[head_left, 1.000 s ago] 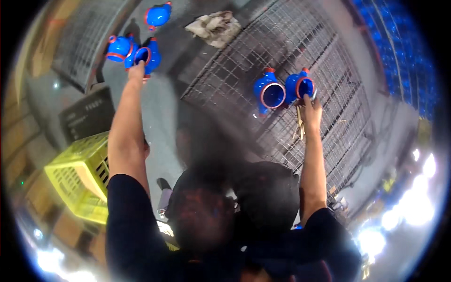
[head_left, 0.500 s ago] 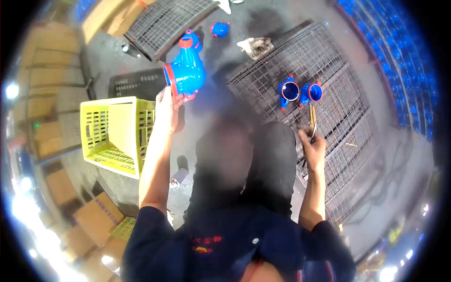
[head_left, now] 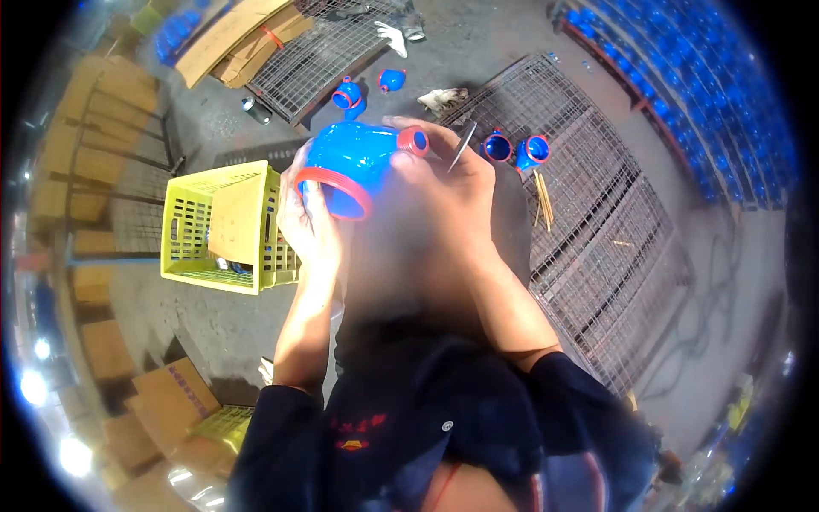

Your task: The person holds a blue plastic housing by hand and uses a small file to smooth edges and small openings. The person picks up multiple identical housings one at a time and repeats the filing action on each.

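A glossy blue pipe fitting (head_left: 357, 152) with red rims, shaped like a meter or valve body, is held up in front of me. My left hand (head_left: 309, 230) grips it at the wide red-rimmed opening, with fingers at the rim. At its small red-rimmed port is my right hand (head_left: 461, 192), partly blurred. A thin shiny metal blade (head_left: 463, 145) sticks up from the right hand's fingers; its handle is hidden. Two more blue fittings, one (head_left: 496, 147) darker inside and one (head_left: 533, 151) beside it, rest on the wire mesh. Thin wooden sticks (head_left: 543, 203) lie below them.
A yellow crate (head_left: 277, 218) stands at the left. Wire mesh panels (head_left: 597, 213) lie at the right, with a crumpled cloth (head_left: 444, 101) near their far edge. More blue fittings (head_left: 392, 80), a white glove (head_left: 392, 38) and cardboard (head_left: 205, 55) are farther off. Stacked blue parts (head_left: 708, 111) line the right.
My right hand has left the sticks by the mesh and come to the fitting, bringing the metal blade. The fitting has been lowered toward the middle and tilted, its wide opening turned toward me.
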Available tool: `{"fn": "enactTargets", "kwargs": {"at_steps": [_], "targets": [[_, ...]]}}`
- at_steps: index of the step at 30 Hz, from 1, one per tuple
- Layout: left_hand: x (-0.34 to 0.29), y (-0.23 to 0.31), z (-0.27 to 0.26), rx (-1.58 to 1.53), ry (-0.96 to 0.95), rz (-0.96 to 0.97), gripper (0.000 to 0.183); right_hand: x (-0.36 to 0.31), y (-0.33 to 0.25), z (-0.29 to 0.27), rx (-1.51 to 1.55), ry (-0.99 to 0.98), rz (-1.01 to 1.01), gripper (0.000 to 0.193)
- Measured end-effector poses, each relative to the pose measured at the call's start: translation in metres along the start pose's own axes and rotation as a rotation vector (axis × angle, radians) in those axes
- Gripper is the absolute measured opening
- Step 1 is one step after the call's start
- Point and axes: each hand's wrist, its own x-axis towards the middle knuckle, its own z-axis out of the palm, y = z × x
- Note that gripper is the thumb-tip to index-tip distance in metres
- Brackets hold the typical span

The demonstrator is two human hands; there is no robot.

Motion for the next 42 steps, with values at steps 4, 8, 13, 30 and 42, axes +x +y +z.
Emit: {"fn": "enactTargets", "kwargs": {"at_steps": [4,8,13,30,42], "targets": [[-0.019,0.005,0.005,-0.025,0.083,0.183,0.043,-0.009,-0.001,0.0,0.069,-0.038,-0.161,0.037],[-0.032,0.023,-0.002,0.128,-0.121,0.421,0.068,0.001,-0.011,-0.011,0.008,-0.123,-0.243,0.035],[-0.025,0.03,-0.021,-0.576,-0.408,-0.126,0.075,0.008,-0.015,-0.018,0.05,-0.308,-0.115,0.036],[-0.026,0.015,-0.02,-0.679,-0.314,-0.216,0.085,0.011,-0.017,-0.035,-0.155,-0.051,-0.002,0.034],[-0.023,0.022,-0.001,-0.749,-0.133,-0.223,0.089,-0.033,-0.006,-0.006,-0.036,-0.043,0.063,0.04]]}}
